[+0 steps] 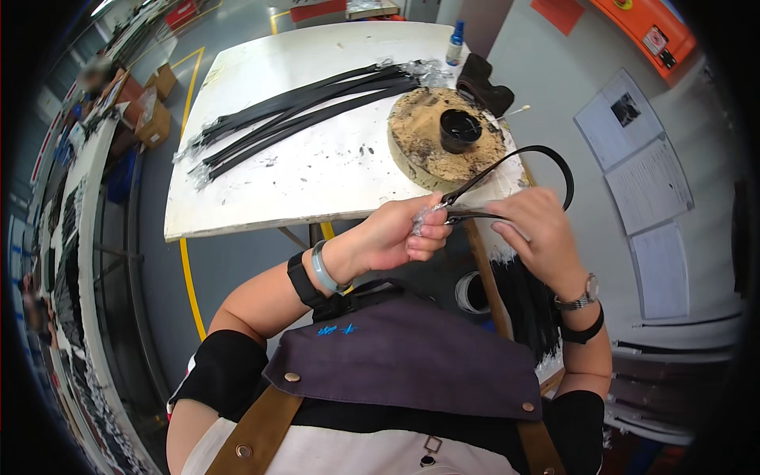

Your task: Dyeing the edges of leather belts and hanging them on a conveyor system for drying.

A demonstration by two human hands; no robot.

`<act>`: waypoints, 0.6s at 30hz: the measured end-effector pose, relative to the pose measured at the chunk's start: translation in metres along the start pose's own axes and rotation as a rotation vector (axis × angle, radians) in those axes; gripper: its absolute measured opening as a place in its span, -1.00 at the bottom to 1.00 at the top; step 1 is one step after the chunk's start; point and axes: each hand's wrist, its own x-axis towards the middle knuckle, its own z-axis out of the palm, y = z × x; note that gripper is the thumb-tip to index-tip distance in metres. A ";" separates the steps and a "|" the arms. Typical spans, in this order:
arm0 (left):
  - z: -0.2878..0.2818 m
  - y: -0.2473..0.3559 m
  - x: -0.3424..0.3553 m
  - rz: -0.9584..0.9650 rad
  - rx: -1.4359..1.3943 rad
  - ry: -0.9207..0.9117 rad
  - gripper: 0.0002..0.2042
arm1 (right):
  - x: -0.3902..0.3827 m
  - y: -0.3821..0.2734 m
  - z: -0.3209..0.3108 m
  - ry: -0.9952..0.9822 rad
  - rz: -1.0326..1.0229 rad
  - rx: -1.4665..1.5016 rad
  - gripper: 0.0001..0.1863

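Observation:
My left hand (408, 232) is closed around the metal-fitted ends of a thin black strap (546, 149), with clear plastic wrap (425, 218) bunched between the fingers. From there the strap curves up and round in a loop to the right. My right hand (538, 233) has its fingers bent over the lower run of that strap, thumb below; the fingertips partly hide the contact. Just beyond both hands, a round tan block (408, 150) stained with black carries a small black cup (457, 141) of dark liquid. A white-tipped swab (518, 109) sticks out past the block's right side.
Several black straps (293, 115) with plastic-wrapped ends lie across the white table (332, 186). A blue bottle (455, 43) and a dark, lumpy object (484, 83) stand at the far right corner. More black straps (522, 301) hang below on the right, beside a wall with papers (649, 182).

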 end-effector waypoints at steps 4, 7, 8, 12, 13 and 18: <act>0.022 0.005 0.012 -0.060 0.104 0.195 -0.62 | -0.014 0.000 -0.015 -0.066 0.063 -0.073 -0.89; 0.006 0.015 0.020 0.001 0.328 0.258 -0.60 | -0.028 0.007 -0.038 -0.070 0.220 0.062 -0.94; -0.002 0.019 0.023 -0.021 0.343 0.229 -0.60 | -0.033 0.008 -0.047 -0.088 0.338 0.192 -0.94; -0.027 0.020 0.037 -0.192 0.272 0.127 -0.58 | -0.053 0.014 -0.076 0.187 0.722 0.631 -0.85; -0.031 0.015 0.041 -0.246 0.255 0.140 -0.57 | -0.058 0.016 -0.082 0.266 0.719 0.677 -0.81; -0.071 -0.022 0.071 -0.469 0.412 0.214 -0.54 | -0.063 0.021 -0.104 0.659 0.766 0.640 -0.82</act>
